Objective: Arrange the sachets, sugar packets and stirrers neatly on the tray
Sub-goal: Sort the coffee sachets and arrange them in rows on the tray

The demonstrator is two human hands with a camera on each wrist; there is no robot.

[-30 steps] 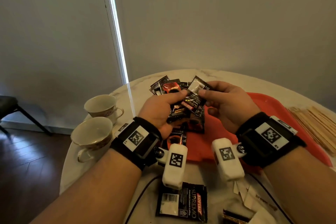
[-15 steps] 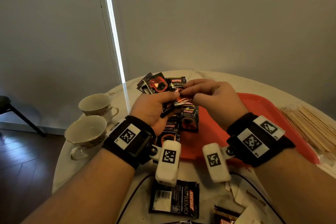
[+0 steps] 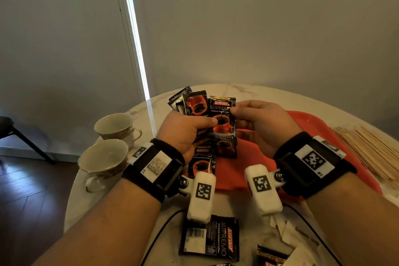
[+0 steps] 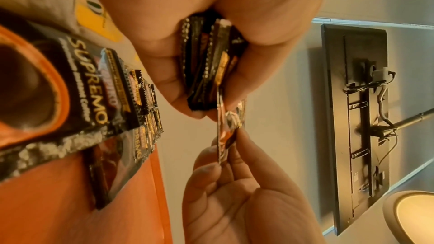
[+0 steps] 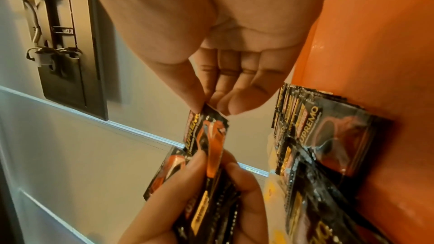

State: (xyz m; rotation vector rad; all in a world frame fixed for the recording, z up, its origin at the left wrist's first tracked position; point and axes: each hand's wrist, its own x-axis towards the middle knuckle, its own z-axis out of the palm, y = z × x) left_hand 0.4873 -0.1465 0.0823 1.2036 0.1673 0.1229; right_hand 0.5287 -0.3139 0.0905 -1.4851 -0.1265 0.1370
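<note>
My left hand (image 3: 185,131) grips a fanned bunch of black coffee sachets (image 3: 194,103) above the left end of the orange tray (image 3: 313,131). My right hand (image 3: 257,119) pinches the right edge of the front sachet (image 3: 221,114) of that bunch between thumb and fingers (image 5: 197,99). The left wrist view shows the bunch (image 4: 206,66) clamped in my left fist, with the pinched sachet (image 4: 226,133) sticking out. A row of overlapping sachets (image 3: 224,147) lies on the tray below my hands. Wooden stirrers (image 3: 371,153) lie in a pile right of the tray.
Two empty teacups (image 3: 103,160) stand at the table's left edge. Loose sachets (image 3: 210,237) and white paper sugar packets (image 3: 302,237) lie on the marble table near me. A black cable (image 3: 159,233) runs across the near table. A dark chair (image 3: 13,127) stands far left.
The sachet between my hands has turned from a tilted, twisted pose to face up and upright at the front of the fan. Both hands have stayed above the tray's left end.
</note>
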